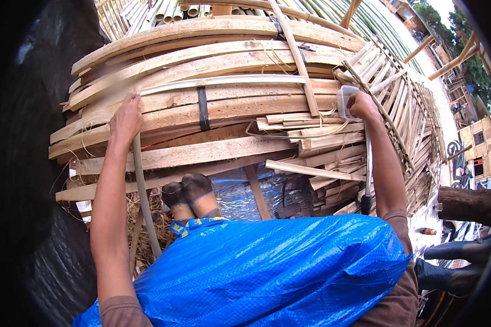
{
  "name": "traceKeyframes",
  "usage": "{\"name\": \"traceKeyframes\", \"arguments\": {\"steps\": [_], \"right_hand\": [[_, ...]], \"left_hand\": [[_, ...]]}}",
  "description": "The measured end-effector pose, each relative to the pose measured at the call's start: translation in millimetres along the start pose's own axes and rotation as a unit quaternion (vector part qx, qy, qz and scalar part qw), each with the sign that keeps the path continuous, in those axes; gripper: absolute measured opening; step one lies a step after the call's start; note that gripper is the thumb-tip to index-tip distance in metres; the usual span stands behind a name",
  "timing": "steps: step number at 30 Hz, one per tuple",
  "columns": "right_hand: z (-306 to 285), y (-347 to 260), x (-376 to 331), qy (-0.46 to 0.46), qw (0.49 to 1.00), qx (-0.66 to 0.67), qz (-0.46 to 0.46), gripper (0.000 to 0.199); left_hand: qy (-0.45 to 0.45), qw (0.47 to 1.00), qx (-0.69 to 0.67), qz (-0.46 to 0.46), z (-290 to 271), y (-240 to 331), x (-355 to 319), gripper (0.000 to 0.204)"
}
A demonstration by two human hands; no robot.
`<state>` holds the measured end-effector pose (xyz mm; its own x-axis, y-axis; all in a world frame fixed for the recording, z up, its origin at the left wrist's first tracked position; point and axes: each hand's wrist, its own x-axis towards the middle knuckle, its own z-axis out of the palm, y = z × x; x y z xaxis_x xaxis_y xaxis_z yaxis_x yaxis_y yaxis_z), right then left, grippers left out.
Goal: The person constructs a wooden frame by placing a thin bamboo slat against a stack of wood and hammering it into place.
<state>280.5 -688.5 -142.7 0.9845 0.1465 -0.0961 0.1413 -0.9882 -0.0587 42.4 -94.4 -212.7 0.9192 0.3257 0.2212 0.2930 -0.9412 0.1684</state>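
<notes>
My left hand point(126, 117) is closed around a grey-green bamboo strip point(140, 180) that slants down beside my knee. A long pale strip point(223, 80) lies across the timber from beside that hand toward the right; whether the two are one piece, I cannot tell. My right hand point(361, 105), with curled fingers, is at the edge of a clear plastic container point(344, 102) and appears to grip it; the fingertips are partly hidden. Below my right wrist runs a narrow pale piece point(368, 163) ending in a black, handle-like part point(366, 204).
Long sawn boards point(213, 155) span the space before me, bound with a black strap point(203, 109). Split slats point(333, 141) are heaped at the right. A blue plastic sheet point(267, 267) covers my lap; my feet point(188, 191) show below the boards. Dark sheeting point(54, 245) hangs left.
</notes>
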Motion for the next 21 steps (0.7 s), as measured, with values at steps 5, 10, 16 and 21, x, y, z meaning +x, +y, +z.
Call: {"name": "traceKeyframes", "arguments": {"steps": [5, 10, 16, 21], "right_hand": [[6, -10, -2, -0.005, 0.999, -0.035, 0.006, 0.025], [13, -10, 1, 0.03, 0.999, -0.033, 0.003, 0.024], [-2, -8, 1, -0.007, 0.99, 0.138, 0.034, 0.019], [-17, -2, 4, -0.076, 0.917, 0.389, 0.042, 0.022]], "left_hand": [[-0.009, 1.0, 0.009, -0.015, -4, 5, 0, 0.034], [-0.003, 1.0, 0.011, -0.003, -2, 1, 0, 0.034], [0.004, 1.0, -0.004, 0.004, 0, 1, 0, 0.035], [0.008, 1.0, -0.004, -0.005, -1, 2, -1, 0.035]]}}
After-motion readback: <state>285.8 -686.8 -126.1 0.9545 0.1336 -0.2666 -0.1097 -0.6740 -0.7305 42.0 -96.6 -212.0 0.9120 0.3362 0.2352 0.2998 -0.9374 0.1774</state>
